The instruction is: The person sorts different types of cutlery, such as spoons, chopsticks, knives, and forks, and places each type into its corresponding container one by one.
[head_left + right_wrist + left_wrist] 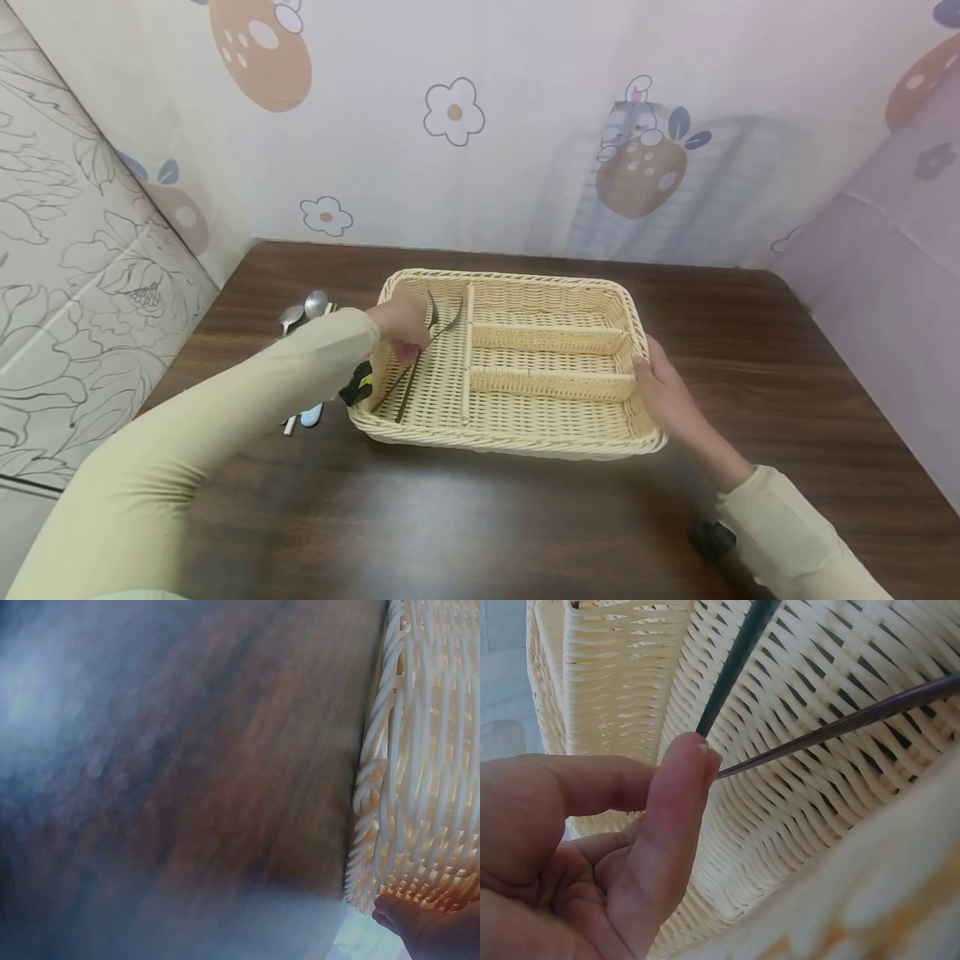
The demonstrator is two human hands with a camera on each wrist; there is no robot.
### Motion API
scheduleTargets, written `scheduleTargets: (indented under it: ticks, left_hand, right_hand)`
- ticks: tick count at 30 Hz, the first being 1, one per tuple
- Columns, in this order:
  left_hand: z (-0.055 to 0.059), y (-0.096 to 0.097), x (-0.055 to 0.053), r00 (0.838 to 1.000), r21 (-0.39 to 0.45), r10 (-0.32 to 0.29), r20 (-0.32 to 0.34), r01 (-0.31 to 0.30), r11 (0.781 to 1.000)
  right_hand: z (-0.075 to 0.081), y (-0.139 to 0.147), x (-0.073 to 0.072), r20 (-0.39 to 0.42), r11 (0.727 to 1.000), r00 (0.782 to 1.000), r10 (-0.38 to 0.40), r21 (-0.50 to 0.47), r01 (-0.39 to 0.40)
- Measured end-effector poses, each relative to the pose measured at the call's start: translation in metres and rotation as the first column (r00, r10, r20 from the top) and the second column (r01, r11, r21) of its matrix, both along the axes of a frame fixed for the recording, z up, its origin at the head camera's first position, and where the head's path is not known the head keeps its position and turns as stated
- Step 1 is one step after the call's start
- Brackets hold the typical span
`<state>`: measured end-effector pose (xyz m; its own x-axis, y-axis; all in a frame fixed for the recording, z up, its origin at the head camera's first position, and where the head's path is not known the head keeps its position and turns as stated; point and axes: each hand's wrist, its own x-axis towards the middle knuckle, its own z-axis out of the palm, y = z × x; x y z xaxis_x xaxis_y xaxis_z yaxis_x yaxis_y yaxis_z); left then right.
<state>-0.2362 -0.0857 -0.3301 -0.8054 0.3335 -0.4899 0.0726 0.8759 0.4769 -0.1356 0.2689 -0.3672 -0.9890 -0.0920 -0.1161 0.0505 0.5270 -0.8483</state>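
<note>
A cream woven basket with dividers stands on the dark wooden table. In its left compartment, two slim metal forks lie crossed and slanting. My left hand reaches in over that side; thumb and finger pinch at the spot where the handles converge in the left wrist view. Part of the forks is hidden behind this hand. At the basket's right end my right hand grips the rim, its thumb on the wicker edge in the right wrist view.
Left of the basket, partly covered by my left sleeve, lie several utensils, among them a spoon and another spoon. Walls with printed coverings stand behind the table and at both sides.
</note>
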Motion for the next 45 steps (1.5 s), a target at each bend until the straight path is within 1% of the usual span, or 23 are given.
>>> scheduleTargets:
  ticks: [3, 8, 10, 12, 16, 19, 24, 26, 29, 31, 33, 35, 37, 39, 41, 43, 45]
  left_hand:
    - [0.0, 0.0, 0.001, 0.999, 0.009, 0.018, 0.03, -0.019, 1.0]
    - [-0.001, 0.001, 0.0, 0.998, 0.008, 0.02, 0.067, -0.021, 1.0]
    - [-0.001, 0.002, 0.0, 0.997, 0.0, 0.015, 0.073, -0.015, 1.0]
    - [-0.002, 0.003, -0.001, 0.997, -0.008, 0.023, 0.076, -0.022, 1.0]
    - [-0.003, 0.006, -0.002, 0.998, -0.053, 0.036, 0.061, -0.032, 0.998]
    - [-0.004, 0.007, -0.003, 0.998, -0.071, 0.04, 0.054, -0.036, 0.997]
    - [-0.002, 0.008, -0.001, 0.998, -0.091, 0.029, 0.05, -0.024, 0.996]
    - [0.0, 0.009, 0.0, 0.999, -0.103, 0.007, 0.044, -0.003, 0.995]
    - [0.004, 0.008, 0.004, 1.0, -0.11, -0.031, -0.004, 0.03, 0.993]
    - [0.009, 0.006, 0.007, 0.998, -0.075, -0.045, -0.048, 0.042, 0.996]
    - [0.015, 0.002, 0.011, 0.994, -0.019, -0.051, -0.092, 0.049, 0.999]
    - [0.025, -0.004, 0.015, 0.993, 0.046, -0.03, -0.118, 0.036, 0.998]
    - [0.035, -0.013, 0.018, 0.99, 0.092, -0.005, -0.144, 0.018, 0.996]
    - [0.045, -0.026, 0.02, 0.985, 0.096, 0.03, -0.171, -0.014, 0.995]
    - [0.051, -0.041, 0.021, 0.979, 0.095, 0.062, -0.196, -0.043, 0.995]
    - [0.052, -0.057, 0.021, 0.972, 0.077, 0.078, -0.223, -0.062, 0.995]
    - [0.049, -0.073, 0.023, 0.965, 0.056, 0.089, -0.248, -0.077, 0.995]
  right_hand:
    - [0.001, -0.001, 0.0, 0.003, 1.0, 1.0, 0.001, -0.002, -0.001]
    - [0.002, -0.001, 0.001, 0.002, 1.0, 1.0, -0.001, 0.008, 0.001]
    - [0.002, -0.001, 0.002, -0.003, 1.0, 1.0, -0.003, 0.009, 0.003]
    - [0.002, -0.001, 0.002, -0.004, 1.0, 1.0, -0.005, 0.009, 0.005]
    - [0.003, -0.001, 0.002, 0.0, 1.0, 1.0, -0.007, 0.013, 0.007]
    - [0.003, -0.001, 0.001, -0.003, 1.0, 1.0, -0.002, 0.018, 0.002]
    - [0.002, 0.0, 0.001, -0.012, 1.0, 1.0, 0.003, 0.021, -0.003]
    - [0.002, 0.0, 0.002, -0.012, 1.0, 1.0, 0.002, 0.024, -0.001]
    - [0.002, 0.0, 0.002, -0.003, 1.0, 1.0, -0.004, 0.025, 0.004]
    - [0.002, 0.0, 0.002, 0.005, 1.0, 1.0, -0.009, 0.029, 0.009]
    - [0.002, 0.0, 0.002, 0.013, 0.999, 1.0, -0.014, 0.029, 0.014]
    - [0.002, 0.0, 0.002, 0.018, 0.999, 1.0, -0.016, 0.031, 0.016]
    - [0.002, 0.001, 0.002, 0.019, 0.999, 1.0, -0.018, 0.037, 0.017]
    - [0.002, 0.0, 0.001, 0.017, 0.999, 1.0, -0.014, 0.037, 0.014]
    - [0.002, 0.0, 0.001, 0.016, 0.999, 1.0, -0.012, 0.037, 0.012]
    - [0.002, 0.0, 0.001, 0.014, 0.999, 1.0, -0.008, 0.035, 0.008]
    - [0.002, 0.0, 0.0, 0.011, 1.0, 1.0, -0.005, 0.03, 0.005]
